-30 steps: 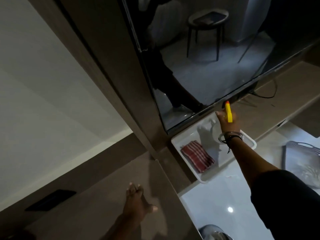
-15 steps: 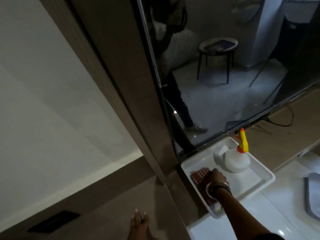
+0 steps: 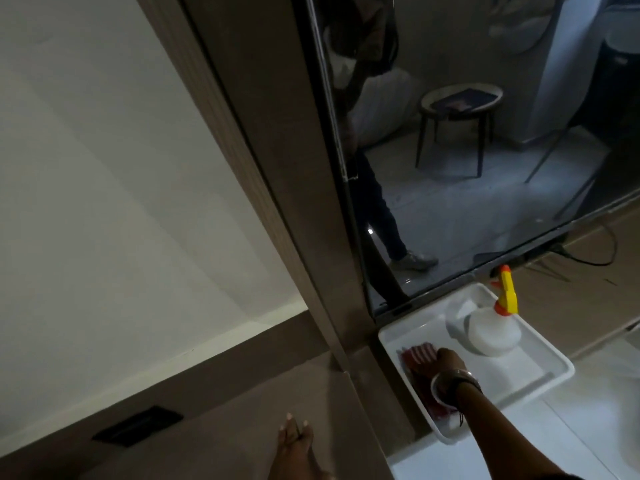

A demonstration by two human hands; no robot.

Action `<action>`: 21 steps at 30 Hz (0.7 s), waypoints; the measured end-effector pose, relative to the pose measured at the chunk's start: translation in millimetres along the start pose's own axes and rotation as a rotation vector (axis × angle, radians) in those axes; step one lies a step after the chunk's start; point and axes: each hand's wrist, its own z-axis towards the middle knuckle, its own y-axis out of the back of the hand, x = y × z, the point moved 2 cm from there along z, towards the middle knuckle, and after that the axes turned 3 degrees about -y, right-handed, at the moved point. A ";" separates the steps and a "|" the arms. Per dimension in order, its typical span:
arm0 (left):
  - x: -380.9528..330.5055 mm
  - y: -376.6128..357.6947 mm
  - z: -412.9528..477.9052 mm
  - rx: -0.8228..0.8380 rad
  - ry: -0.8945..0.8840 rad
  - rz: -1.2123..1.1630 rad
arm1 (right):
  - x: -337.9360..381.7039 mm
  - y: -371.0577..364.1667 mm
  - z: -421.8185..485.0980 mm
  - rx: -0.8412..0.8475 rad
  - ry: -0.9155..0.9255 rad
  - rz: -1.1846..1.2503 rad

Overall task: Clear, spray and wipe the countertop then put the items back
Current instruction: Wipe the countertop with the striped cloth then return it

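A white tray (image 3: 540, 374) sits on the surface below a dark screen. In it lies a red striped cloth (image 3: 419, 353), and my right hand (image 3: 447, 364) is down on the cloth with the fingers curled over it. A white spray bottle (image 3: 493, 333) with a yellow and orange nozzle stands upright at the tray's far end, free of my hand. My left hand (image 3: 294, 445) rests flat on the brown countertop (image 3: 207, 431) at the bottom edge, holding nothing.
A large dark screen (image 3: 485, 168) leans just behind the tray and reflects a room with a stool. A black cable (image 3: 604, 252) runs under its right end. A black vent slot (image 3: 138, 426) is set in the counter at left. A glossy white surface (image 3: 588, 431) lies to the right.
My right hand let go of the spray bottle, which now stands in the tray, and moved left onto the red striped cloth. My left hand slid lower in view.
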 end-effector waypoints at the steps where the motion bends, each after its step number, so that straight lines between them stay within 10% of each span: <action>1: 0.0 2.0 -10.5 0.050 -0.073 0.009 | 0.4 2.1 -1.2 0.028 0.000 0.057; 5: -1.5 3.3 -8.9 -0.117 -0.013 -0.057 | -16.1 17.3 6.9 0.045 -0.098 0.289; 8: 1.4 -9.3 3.3 0.112 0.049 -0.281 | -18.4 26.9 0.3 0.038 -0.115 0.571; 15: 3.4 -13.1 -1.0 0.062 0.016 -0.290 | -3.9 46.1 -80.4 0.316 -0.096 1.080; 21: 31.7 12.9 -23.7 0.107 -0.118 -0.581 | -29.8 10.2 -186.2 0.123 0.124 0.674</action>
